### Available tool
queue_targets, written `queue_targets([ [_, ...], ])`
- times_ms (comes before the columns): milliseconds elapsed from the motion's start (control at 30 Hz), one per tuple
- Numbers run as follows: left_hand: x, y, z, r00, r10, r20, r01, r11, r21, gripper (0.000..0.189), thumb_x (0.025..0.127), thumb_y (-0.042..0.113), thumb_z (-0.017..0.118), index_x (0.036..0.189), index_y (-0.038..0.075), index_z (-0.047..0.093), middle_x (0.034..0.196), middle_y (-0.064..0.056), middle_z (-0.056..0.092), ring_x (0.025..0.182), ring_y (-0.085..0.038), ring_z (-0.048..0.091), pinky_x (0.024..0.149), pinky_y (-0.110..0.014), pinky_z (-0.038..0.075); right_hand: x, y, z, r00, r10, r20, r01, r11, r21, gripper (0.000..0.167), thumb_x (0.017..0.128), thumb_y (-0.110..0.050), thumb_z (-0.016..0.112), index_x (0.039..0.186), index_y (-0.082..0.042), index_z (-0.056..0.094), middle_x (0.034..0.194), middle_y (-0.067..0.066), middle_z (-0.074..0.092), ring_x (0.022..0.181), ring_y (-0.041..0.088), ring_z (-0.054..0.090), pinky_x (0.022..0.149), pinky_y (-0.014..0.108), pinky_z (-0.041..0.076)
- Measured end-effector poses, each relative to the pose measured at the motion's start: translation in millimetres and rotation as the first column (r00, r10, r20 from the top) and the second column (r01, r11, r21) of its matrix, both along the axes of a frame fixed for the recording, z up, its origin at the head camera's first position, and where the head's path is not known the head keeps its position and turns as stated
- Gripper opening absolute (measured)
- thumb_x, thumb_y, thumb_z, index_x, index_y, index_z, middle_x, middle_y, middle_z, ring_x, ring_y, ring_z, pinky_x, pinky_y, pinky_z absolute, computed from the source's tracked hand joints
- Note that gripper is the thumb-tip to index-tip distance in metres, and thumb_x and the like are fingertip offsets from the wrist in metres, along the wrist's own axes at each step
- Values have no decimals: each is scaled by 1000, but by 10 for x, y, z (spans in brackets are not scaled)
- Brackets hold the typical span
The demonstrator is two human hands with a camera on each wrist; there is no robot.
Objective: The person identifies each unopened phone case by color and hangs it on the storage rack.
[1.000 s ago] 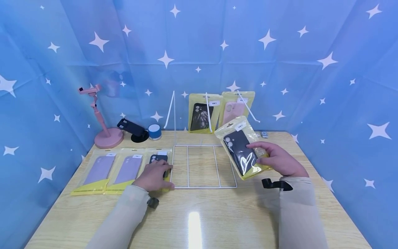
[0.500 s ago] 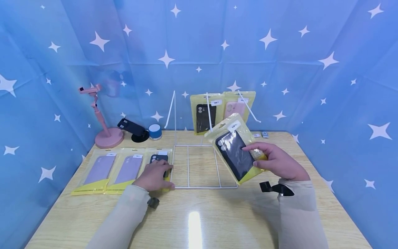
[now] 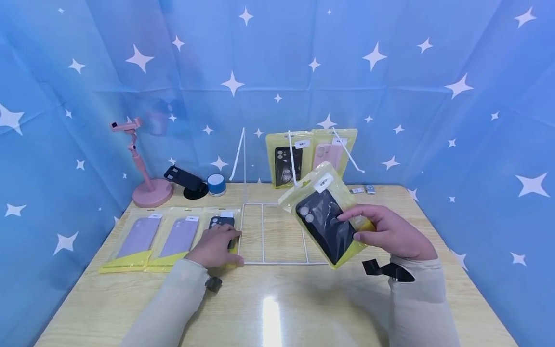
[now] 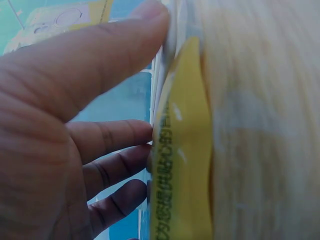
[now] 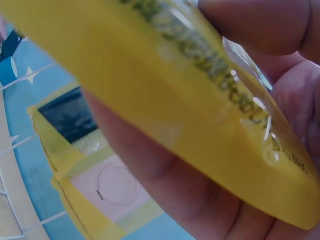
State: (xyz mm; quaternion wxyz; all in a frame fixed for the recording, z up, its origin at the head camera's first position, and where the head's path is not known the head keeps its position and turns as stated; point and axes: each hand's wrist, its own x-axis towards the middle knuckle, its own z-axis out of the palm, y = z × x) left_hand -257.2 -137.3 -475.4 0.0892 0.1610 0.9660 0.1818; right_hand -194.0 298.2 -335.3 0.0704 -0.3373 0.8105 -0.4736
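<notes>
My right hand point(image 3: 392, 233) pinches the lower right side of a yellow-clear pouch with a black phone case point(image 3: 325, 221) inside. The pouch is held tilted over the right part of a white wire display rack point(image 3: 262, 236). In the right wrist view the pouch's yellow bottom band point(image 5: 150, 100) lies between thumb and fingers. My left hand point(image 3: 214, 246) rests over another bagged black phone case point(image 3: 221, 220) on the table, mostly covering it, with the thumb by the rack's front corner. In the left wrist view the fingertips touch this pouch's yellow edge point(image 4: 185, 140).
Two pouches with lilac phone cases point(image 3: 179, 235) lie at left. On the rack's right hooks hang a black-case pouch point(image 3: 288, 166) and a pink-case pouch point(image 3: 327, 154); the left hook point(image 3: 237, 154) is bare. Behind stand a pink stand point(image 3: 151, 193), a black phone holder and a blue-white cylinder point(image 3: 216, 184).
My right hand has brought its pouch leftward and slightly down, and the pouch leans more. The hanging black-case pouch has shifted slightly right. My left hand has stayed put.
</notes>
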Motion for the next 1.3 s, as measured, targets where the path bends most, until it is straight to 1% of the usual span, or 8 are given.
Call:
queue_targets([
  [200,10,2,-3,1000,1,0,-1,1000,3,83,76,52,92,147,21,64,147,-4,58,132,-29,50,116,-52,41,54,-38,32,999,35,-30,-35,999,0,47,94,15,63,134,-10,68,125,-4,63,48,17,39,50,30,48],
  [533,-6,-7,-27,1000,-12,-6,12,1000,7,83,76,53,92,146,19,64,145,-4,59,130,-28,52,115,-52,41,89,-109,62,999,33,-28,-33,999,7,47,95,13,64,136,-11,67,130,-4,62,55,16,46,59,28,53],
  [767,-5,-8,-19,1000,-8,-2,8,1000,10,83,76,52,92,147,20,64,145,-3,59,130,-28,51,115,-52,41,91,-146,69,1000,31,0,-31,1000,-1,47,97,11,63,138,-11,65,134,-4,58,71,14,59,65,28,57],
  [867,-3,-8,-17,1000,-11,-4,11,1000,8,82,76,52,92,147,20,64,146,-4,59,131,-28,51,115,-53,41,76,-156,64,1000,27,-9,-27,1000,4,48,97,12,63,139,-11,65,133,-3,57,59,13,52,60,28,55],
  [933,0,-6,-13,1000,-14,-10,14,1000,6,82,76,52,92,146,20,64,145,-4,59,131,-29,52,115,-53,40,63,-161,57,999,23,-24,-23,1000,14,49,96,12,63,139,-11,65,133,-4,58,48,13,40,55,28,50],
  [1000,5,-4,-6,1000,-18,-16,18,1000,3,82,76,51,92,146,19,65,145,-4,59,131,-29,52,115,-53,40,55,-168,53,999,16,-28,-16,1000,21,49,96,12,63,139,-12,65,135,-5,58,45,14,37,52,28,49],
  [1200,-5,-3,-4,1000,-20,-18,20,1000,-2,82,76,51,92,146,19,65,145,-4,59,129,-29,52,115,-53,40,53,-190,51,1000,11,-18,-10,1000,20,48,97,11,63,138,-12,65,137,-6,58,43,13,36,50,28,48],
  [1300,-11,-8,-13,999,-25,-21,25,1000,-6,82,76,52,92,146,19,65,144,-4,60,128,-28,53,114,-53,41,55,-206,50,1000,13,0,-13,1000,16,48,97,10,63,139,-12,65,139,-6,57,52,14,43,55,28,51],
])
